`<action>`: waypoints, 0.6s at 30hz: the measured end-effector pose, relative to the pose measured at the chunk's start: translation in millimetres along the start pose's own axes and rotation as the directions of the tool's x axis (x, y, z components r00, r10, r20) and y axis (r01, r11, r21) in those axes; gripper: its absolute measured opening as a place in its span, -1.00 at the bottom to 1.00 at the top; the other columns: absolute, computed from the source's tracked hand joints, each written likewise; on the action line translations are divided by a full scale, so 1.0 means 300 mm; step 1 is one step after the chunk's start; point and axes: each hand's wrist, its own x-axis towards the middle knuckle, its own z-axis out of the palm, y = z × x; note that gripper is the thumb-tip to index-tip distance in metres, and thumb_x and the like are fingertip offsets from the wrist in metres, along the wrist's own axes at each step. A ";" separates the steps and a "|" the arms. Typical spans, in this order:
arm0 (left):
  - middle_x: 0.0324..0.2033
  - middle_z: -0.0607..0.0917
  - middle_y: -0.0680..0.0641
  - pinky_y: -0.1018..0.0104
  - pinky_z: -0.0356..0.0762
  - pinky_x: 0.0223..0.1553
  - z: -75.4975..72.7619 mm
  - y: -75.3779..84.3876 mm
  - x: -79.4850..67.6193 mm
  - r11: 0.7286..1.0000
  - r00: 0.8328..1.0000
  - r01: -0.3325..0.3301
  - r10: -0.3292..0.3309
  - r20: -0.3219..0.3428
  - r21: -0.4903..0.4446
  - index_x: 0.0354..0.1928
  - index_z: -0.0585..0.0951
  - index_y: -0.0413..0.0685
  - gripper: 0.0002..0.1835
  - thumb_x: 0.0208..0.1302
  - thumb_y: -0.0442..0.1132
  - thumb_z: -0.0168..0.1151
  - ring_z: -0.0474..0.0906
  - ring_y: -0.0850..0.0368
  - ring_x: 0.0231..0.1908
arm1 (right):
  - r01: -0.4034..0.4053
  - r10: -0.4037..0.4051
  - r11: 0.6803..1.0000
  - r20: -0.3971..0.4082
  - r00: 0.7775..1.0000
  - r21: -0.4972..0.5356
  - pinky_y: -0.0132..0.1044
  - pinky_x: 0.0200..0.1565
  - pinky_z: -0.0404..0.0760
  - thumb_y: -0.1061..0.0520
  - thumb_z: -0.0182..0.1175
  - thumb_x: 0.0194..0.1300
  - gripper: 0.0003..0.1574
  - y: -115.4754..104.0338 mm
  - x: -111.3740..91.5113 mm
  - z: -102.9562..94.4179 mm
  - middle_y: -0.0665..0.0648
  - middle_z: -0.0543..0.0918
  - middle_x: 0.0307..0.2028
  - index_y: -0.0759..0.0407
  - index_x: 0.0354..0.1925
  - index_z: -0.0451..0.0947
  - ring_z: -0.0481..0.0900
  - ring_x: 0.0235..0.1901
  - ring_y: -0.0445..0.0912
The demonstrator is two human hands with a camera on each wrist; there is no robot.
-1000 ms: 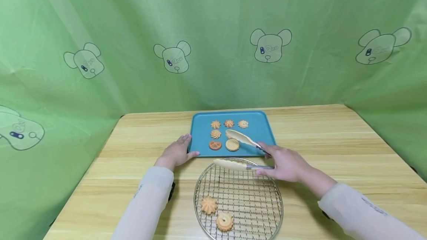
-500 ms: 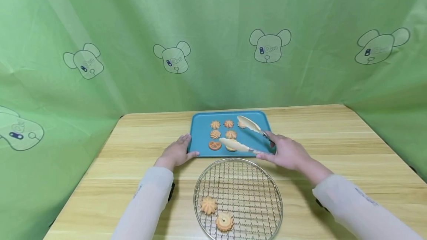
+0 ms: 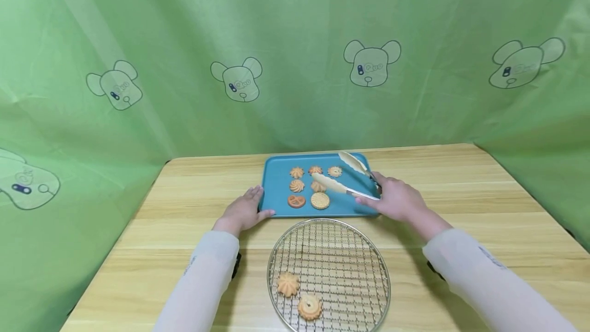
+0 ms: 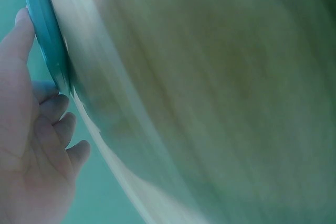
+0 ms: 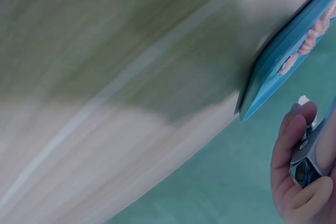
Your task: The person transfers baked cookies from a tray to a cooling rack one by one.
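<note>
My right hand (image 3: 400,200) grips a pair of tongs (image 3: 333,183) with cream scalloped tips and metal arms. The tongs are spread wide over the right half of a blue baking tray (image 3: 276,165), with nothing between their tips. One tip partly covers a star-shaped cookie (image 3: 318,187). My left hand (image 3: 244,210) rests at the tray's front left corner, fingers along the left side and thumb at the front edge. Several cookies lie on the tray, among them a pretzel-shaped cookie (image 3: 296,201) and a round cookie (image 3: 320,200). The right wrist view shows fingers curled round the tongs' metal end (image 5: 310,153).
A round wire cooling rack (image 3: 343,270) lies in front of the tray. On it, towards the front left, are a flower-shaped cookie (image 3: 288,284) and a ring-topped cookie (image 3: 310,307). The wooden table (image 3: 461,193) backs onto a green curtain (image 3: 295,122).
My right hand and the spread tongs have moved away from me and slightly right, from above the rack's far edge to over the tray. My left hand stays put; the cookies have not moved.
</note>
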 end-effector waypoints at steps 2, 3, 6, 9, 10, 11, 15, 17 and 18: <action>0.45 0.02 -0.16 0.08 -0.07 0.40 0.000 0.000 -0.001 1.000 1.000 -0.001 0.001 0.001 0.002 0.45 0.03 -0.25 -0.09 0.33 0.29 -0.07 -0.08 -0.10 0.42 | -0.019 0.019 1.000 0.010 1.000 -0.003 -0.06 -0.49 0.55 -0.72 -0.08 -0.02 0.46 0.006 0.007 -0.001 0.47 0.54 -0.03 0.35 0.42 0.04 0.56 -0.20 0.21; 0.45 0.02 -0.16 0.08 -0.08 0.40 -0.001 0.000 -0.001 1.000 1.000 -0.001 0.001 0.002 0.002 0.45 0.03 -0.25 -0.09 0.34 0.29 -0.07 -0.08 -0.10 0.42 | -0.029 0.029 1.000 0.016 0.999 -0.004 -0.10 -0.52 0.52 -0.72 -0.08 -0.01 0.45 0.010 0.010 -0.001 0.46 0.54 -0.05 0.35 0.42 0.05 0.55 -0.24 0.18; 0.45 0.02 -0.16 0.09 -0.08 0.40 -0.004 0.002 -0.003 1.000 1.000 -0.001 0.001 0.004 -0.002 0.45 0.04 -0.25 -0.10 0.34 0.28 -0.07 -0.09 -0.10 0.42 | -0.063 0.063 0.998 0.039 0.997 0.002 -0.19 -0.60 0.44 -0.69 -0.06 0.03 0.41 0.016 0.015 -0.005 0.42 0.55 -0.10 0.34 0.43 0.04 0.50 -0.37 0.08; 0.45 0.02 -0.15 0.09 -0.08 0.40 -0.006 0.004 -0.005 1.000 1.000 0.002 -0.002 0.006 -0.010 0.46 0.03 -0.24 -0.09 0.33 0.28 -0.06 -0.09 -0.09 0.42 | -0.089 0.088 0.996 0.056 0.995 0.007 -0.21 -0.64 0.40 -0.66 -0.05 0.07 0.37 0.018 0.019 -0.009 0.44 0.54 -0.08 0.33 0.43 0.04 0.47 -0.42 0.05; 0.45 0.02 -0.15 0.09 -0.08 0.40 -0.007 0.005 -0.005 1.000 1.000 0.003 -0.003 0.006 -0.011 0.46 0.04 -0.24 -0.09 0.33 0.28 -0.06 -0.09 -0.09 0.42 | -0.095 0.094 0.995 0.060 0.994 0.006 -0.22 -0.64 0.39 -0.66 -0.06 0.08 0.36 0.018 0.021 -0.010 0.46 0.53 -0.06 0.33 0.43 0.04 0.46 -0.43 0.05; 0.45 0.02 -0.15 0.09 -0.08 0.40 -0.007 0.004 -0.005 1.000 1.000 0.004 -0.004 0.005 -0.010 0.46 0.04 -0.24 -0.09 0.33 0.28 -0.06 -0.09 -0.09 0.42 | -0.098 0.098 0.995 0.065 0.993 0.005 -0.22 -0.65 0.39 -0.66 -0.07 0.08 0.36 0.018 0.022 -0.012 0.47 0.53 -0.05 0.32 0.43 0.03 0.46 -0.44 0.04; 0.45 0.02 -0.15 0.08 -0.07 0.40 -0.005 0.002 -0.004 1.000 1.000 0.004 -0.004 0.000 -0.011 0.46 0.04 -0.24 -0.09 0.33 0.28 -0.05 -0.09 -0.09 0.42 | -0.111 0.110 0.994 0.085 0.990 -0.001 -0.22 -0.66 0.39 -0.64 -0.09 0.11 0.33 0.020 0.030 -0.015 0.50 0.51 -0.01 0.30 0.44 0.04 0.44 -0.49 0.02; 0.45 0.02 -0.15 0.07 -0.06 0.39 -0.003 0.001 -0.003 1.000 1.000 0.002 -0.002 -0.002 -0.014 0.46 0.04 -0.24 -0.09 0.33 0.28 -0.05 -0.09 -0.10 0.42 | -0.117 0.117 0.993 0.098 0.988 0.000 -0.21 -0.65 0.39 -0.59 -0.04 0.15 0.27 0.022 0.034 -0.015 0.49 0.52 -0.03 0.30 0.44 0.04 0.43 -0.51 0.01; 0.45 0.02 -0.15 0.07 -0.06 0.39 -0.003 0.001 -0.003 1.000 1.000 0.002 -0.002 -0.002 -0.017 0.46 0.04 -0.24 -0.09 0.33 0.28 -0.05 -0.09 -0.10 0.42 | -0.120 0.119 0.993 0.107 0.987 0.000 -0.21 -0.65 0.39 -0.56 -0.02 0.17 0.24 0.023 0.036 -0.014 0.47 0.52 -0.04 0.29 0.44 0.04 0.43 -0.51 0.01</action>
